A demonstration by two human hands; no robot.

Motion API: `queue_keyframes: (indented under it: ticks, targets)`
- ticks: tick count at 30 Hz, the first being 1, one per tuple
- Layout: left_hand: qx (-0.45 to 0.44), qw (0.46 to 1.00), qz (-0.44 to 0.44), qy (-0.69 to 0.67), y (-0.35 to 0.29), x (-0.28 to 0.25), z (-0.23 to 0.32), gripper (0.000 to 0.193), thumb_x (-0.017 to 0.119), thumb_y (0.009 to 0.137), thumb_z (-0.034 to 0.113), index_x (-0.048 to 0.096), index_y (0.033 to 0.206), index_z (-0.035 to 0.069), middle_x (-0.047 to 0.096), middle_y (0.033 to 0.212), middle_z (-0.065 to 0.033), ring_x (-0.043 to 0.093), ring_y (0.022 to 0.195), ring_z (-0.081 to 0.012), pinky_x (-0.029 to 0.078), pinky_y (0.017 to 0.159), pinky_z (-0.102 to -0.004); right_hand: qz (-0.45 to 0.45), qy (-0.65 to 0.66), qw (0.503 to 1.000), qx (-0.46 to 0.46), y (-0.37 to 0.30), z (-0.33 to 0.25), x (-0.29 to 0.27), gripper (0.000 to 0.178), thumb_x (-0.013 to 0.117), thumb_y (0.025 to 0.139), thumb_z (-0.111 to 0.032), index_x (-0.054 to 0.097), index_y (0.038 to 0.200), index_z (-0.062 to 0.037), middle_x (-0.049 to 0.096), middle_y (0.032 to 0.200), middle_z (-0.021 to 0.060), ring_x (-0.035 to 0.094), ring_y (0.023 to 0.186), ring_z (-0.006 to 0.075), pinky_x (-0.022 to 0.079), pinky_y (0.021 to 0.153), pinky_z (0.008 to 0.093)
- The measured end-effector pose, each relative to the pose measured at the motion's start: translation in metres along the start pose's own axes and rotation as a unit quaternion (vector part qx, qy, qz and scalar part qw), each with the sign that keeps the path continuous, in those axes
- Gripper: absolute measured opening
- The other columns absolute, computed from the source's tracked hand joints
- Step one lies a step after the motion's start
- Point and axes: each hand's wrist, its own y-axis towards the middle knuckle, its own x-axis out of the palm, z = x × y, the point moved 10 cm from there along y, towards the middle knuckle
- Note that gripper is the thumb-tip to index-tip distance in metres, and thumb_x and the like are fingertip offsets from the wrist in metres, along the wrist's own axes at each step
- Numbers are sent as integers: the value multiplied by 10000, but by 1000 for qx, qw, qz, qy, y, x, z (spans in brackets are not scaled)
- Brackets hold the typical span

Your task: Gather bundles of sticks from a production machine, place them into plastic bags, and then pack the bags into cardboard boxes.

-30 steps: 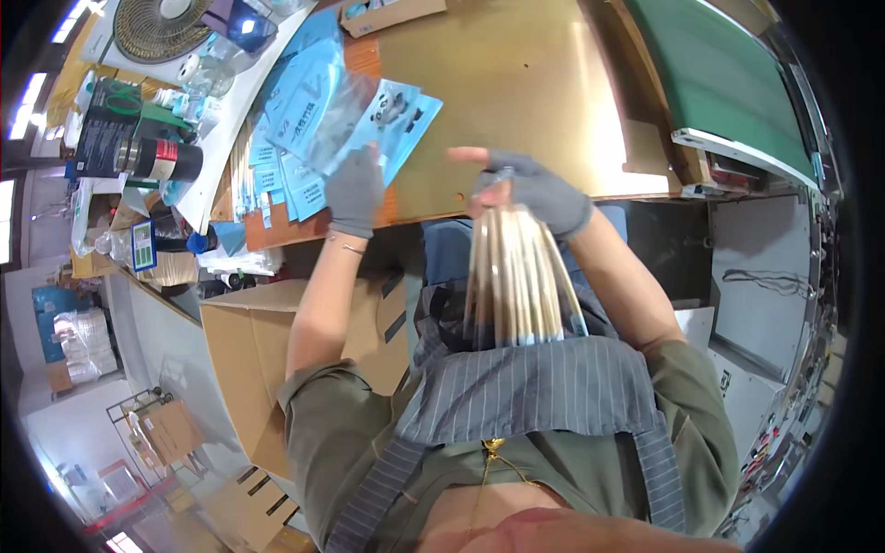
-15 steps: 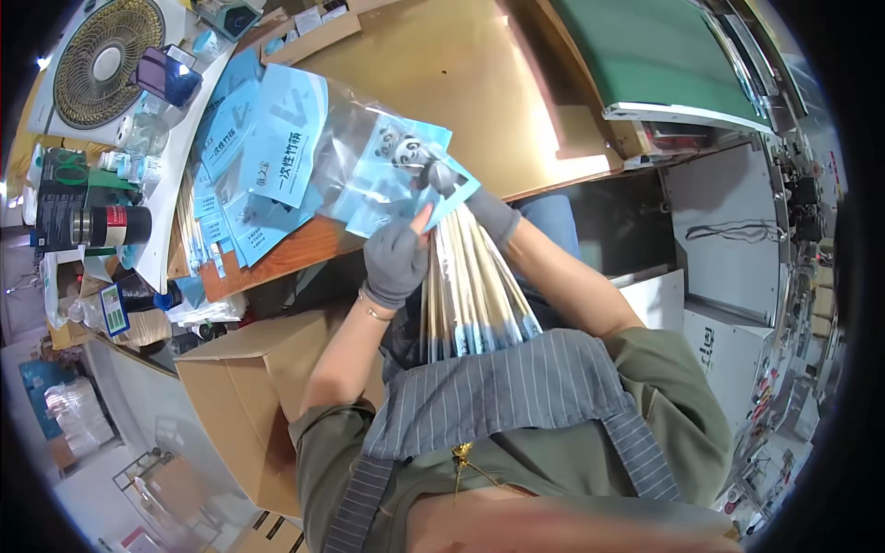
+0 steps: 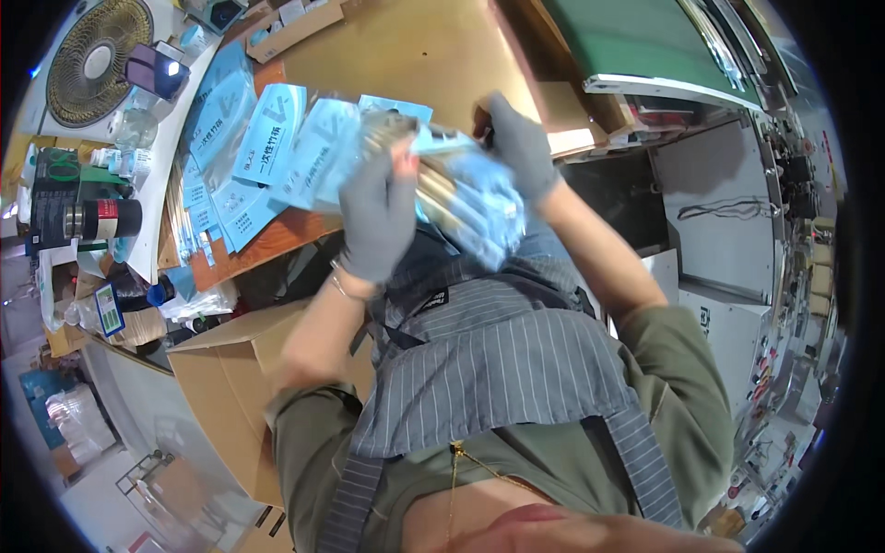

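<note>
A bundle of wrapped chopsticks (image 3: 447,198), with pale sticks and blue wrapper ends, is smeared by motion above my lap. My left hand (image 3: 380,217), in a grey glove with a bare fingertip showing, is closed around its left end. On the other side, my right hand (image 3: 524,152), also gloved, is raised beside the bundle with its fingers curled; whatever they hold, if anything, is hidden. Close to my left hand, a blue printed bag (image 3: 323,152) lies on the table edge. Behind the bundle shows another blue piece (image 3: 396,106).
More blue printed bags (image 3: 221,120) fan out across the wooden table (image 3: 396,46), with loose chopsticks (image 3: 177,207) beside them. At left stand a fan (image 3: 97,63) and a dark flask (image 3: 103,219). An open cardboard box (image 3: 217,378) is below the table.
The chopsticks hung downward, fanned, under a blue panda-print bag; now the bundle is lifted and tilted across. My right hand has risen and come out from behind the bag.
</note>
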Motion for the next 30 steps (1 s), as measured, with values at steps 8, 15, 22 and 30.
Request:
queue_keyframes:
  ticks: [8, 15, 22, 30]
  targets:
    - [80, 988, -76, 106, 115, -65, 60, 134, 593, 837, 125, 669, 891, 28, 595, 624, -68, 536, 544, -96, 437, 547, -247, -31, 100, 986, -127, 112, -118, -83, 77, 531, 780, -69, 576, 786, -6, 583, 641, 89, 565, 593, 156, 454, 561, 311]
    - [12, 943, -245, 223, 134, -47, -6, 197, 588, 723, 185, 672, 715, 6, 623, 633, -149, 619, 566, -247, 498, 598, -349, -109, 38, 992, -58, 134, -81, -76, 134, 534, 806, -150, 602, 880, -62, 614, 673, 92, 577, 520, 170, 471, 508, 296]
    - [-30, 977, -173, 118, 132, -55, 0, 222, 582, 736, 200, 668, 699, -2, 609, 571, -117, 613, 533, -194, 490, 575, -310, -172, 21, 984, 46, 122, -40, -81, 146, 529, 799, -140, 605, 880, -45, 594, 734, 59, 568, 594, 124, 496, 540, 271]
    - [-26, 988, -114, 104, 153, -60, 10, 183, 610, 748, 173, 656, 699, 4, 608, 581, -76, 594, 510, -116, 476, 539, -266, -216, 0, 974, 62, 142, -30, -84, 164, 549, 809, -153, 600, 876, -12, 577, 683, 64, 568, 563, 116, 493, 515, 256]
